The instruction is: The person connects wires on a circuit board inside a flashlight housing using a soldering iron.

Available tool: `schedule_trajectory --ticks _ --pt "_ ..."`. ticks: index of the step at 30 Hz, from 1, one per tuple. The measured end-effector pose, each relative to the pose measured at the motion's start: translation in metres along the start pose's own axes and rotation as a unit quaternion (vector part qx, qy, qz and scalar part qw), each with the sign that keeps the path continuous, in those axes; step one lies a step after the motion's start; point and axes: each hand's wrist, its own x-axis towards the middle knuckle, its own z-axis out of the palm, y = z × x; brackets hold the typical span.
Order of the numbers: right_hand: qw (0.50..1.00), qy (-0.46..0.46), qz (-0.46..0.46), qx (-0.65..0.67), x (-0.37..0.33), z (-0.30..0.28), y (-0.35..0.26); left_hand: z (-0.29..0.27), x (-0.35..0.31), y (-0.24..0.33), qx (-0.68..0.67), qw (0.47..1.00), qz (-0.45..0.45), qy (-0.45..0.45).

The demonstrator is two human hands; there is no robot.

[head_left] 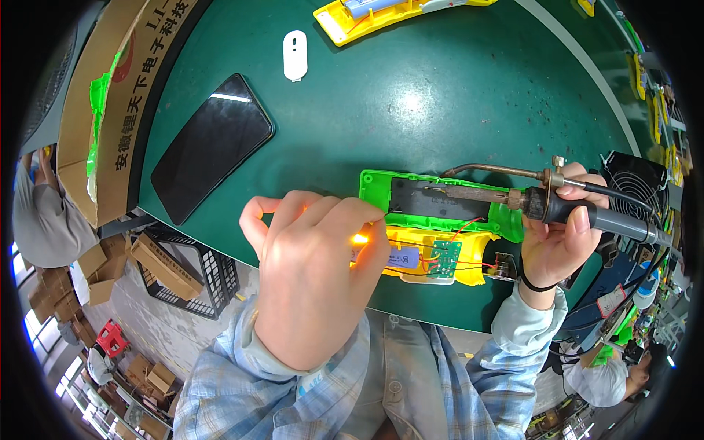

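My left hand (315, 257) is closed in a pinch over the left end of an opened yellow and green casing; a thin black wire (394, 212) shows at its fingertips. My right hand (561, 242) grips a soldering iron (568, 213), whose tip points left above the green shell (375, 192) and its black panel (411, 199). A bent metal tube (499, 168) is clamped along the iron. Nearer me, the yellow shell (475, 253) holds a purple battery cell (403, 257) and a green circuit board (444, 258) with red and black wires. Orange light (360, 239) glows beside my left fingers, which hide the shell's left end.
A black smartphone (213, 147) lies on the green table (345, 117), with a small white device (295, 56) beyond it. Another yellow casing (345, 28) is at the far edge. A cardboard box (121, 110) borders the left; a black fan (634, 180) stands right.
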Motion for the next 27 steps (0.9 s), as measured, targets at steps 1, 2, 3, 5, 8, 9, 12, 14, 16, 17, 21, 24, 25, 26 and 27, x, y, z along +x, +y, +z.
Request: schedule_trajectory --ticks 1,2,3,5,8,9,12,14,16,17,21,24,25,26,27 --pt "1.0 0.005 0.001 -0.002 0.0 0.0 -0.001 0.0 -0.001 -0.001 0.003 1.0 -0.003 0.0" --pt "1.0 0.005 0.0 -0.002 0.0 0.0 -0.002 0.001 -0.001 -0.002 0.004 1.0 -0.003 0.001" --pt "1.0 0.011 0.0 -0.004 0.001 0.0 -0.003 0.003 -0.002 -0.003 -0.029 0.999 -0.006 0.015" --pt "1.0 0.015 -0.001 -0.005 0.002 0.0 -0.004 0.005 -0.002 -0.002 -0.061 0.998 -0.01 0.03" --pt "0.999 0.027 -0.01 -0.016 0.003 -0.003 -0.007 0.005 -0.002 0.0 -0.108 0.994 -0.01 0.02" --pt "0.999 0.036 -0.015 -0.013 0.004 -0.004 -0.008 0.006 -0.001 0.0 -0.128 0.991 -0.016 0.028" --pt "0.998 0.053 -0.021 -0.014 0.005 -0.008 -0.008 0.01 0.003 0.001 -0.167 0.986 -0.017 0.019" --pt "0.998 0.06 -0.021 -0.015 0.005 -0.01 -0.007 0.011 0.005 0.002 -0.185 0.983 -0.016 0.002" --pt "0.999 0.052 -0.01 -0.012 0.004 -0.012 -0.006 0.014 0.006 0.005 -0.213 0.977 -0.011 -0.028" --pt "0.998 0.053 -0.009 -0.014 0.005 -0.014 -0.007 0.015 0.007 0.006 -0.215 0.976 -0.011 -0.03" --pt "0.996 0.073 -0.034 -0.03 0.005 -0.027 -0.011 0.02 0.008 0.008 -0.207 0.977 0.018 -0.052" --pt "0.992 0.101 -0.066 -0.041 0.006 -0.036 -0.006 0.026 0.006 0.011 -0.178 0.982 0.052 -0.034" --pt "0.987 0.124 -0.088 -0.059 0.006 -0.038 -0.004 0.028 0.006 0.012 -0.152 0.986 0.07 -0.015" --pt "0.988 0.118 -0.076 -0.061 0.006 -0.04 -0.005 0.027 0.006 0.012 -0.152 0.986 0.07 -0.016" --pt "0.988 0.119 -0.075 -0.061 0.005 -0.039 -0.005 0.026 0.006 0.013 -0.118 0.988 0.098 0.004"
